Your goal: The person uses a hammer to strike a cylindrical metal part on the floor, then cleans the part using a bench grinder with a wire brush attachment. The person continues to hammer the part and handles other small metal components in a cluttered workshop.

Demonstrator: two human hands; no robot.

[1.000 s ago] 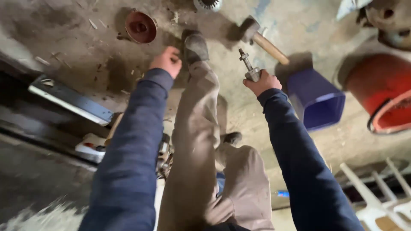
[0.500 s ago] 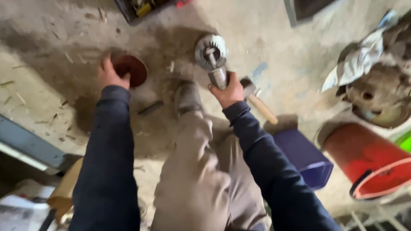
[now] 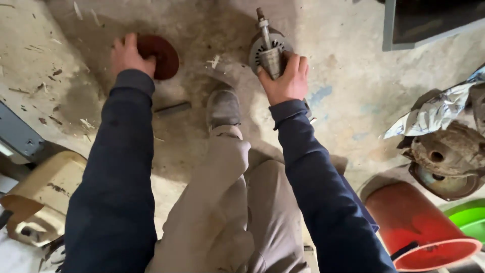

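The person sits or crouches on a concrete floor (image 3: 343, 91) with one leg stretched forward, and the worn grey shoe (image 3: 223, 107) at its end serves as the marker for everything else.

Up and to the right of the shoe, the right hand (image 3: 288, 81) grips a grey metal shaft piece (image 3: 268, 50). The fingers (image 3: 298, 64) are clenched round its finned body, and its thin threaded end points away from the person. The piece stands close over a round grey part on the floor; whether the two touch cannot be told.

Up and to the left of the shoe, the left hand (image 3: 129, 55) lies on the near edge of a reddish-brown disc (image 3: 161, 55) that rests flat on the floor. Its fingers curve over the rim, but the picture does not show whether they have closed on the disc or only rest there.

As a judgement, this is a gathering of parts, one secured and one just reached. Because the disc lies flat, raising it would need fingertips worked under the rim.

A short dark bar (image 3: 173, 108) lies just left of the shoe. Rusty metal housings (image 3: 447, 154) and a red bucket (image 3: 424, 227) sit well to its right.
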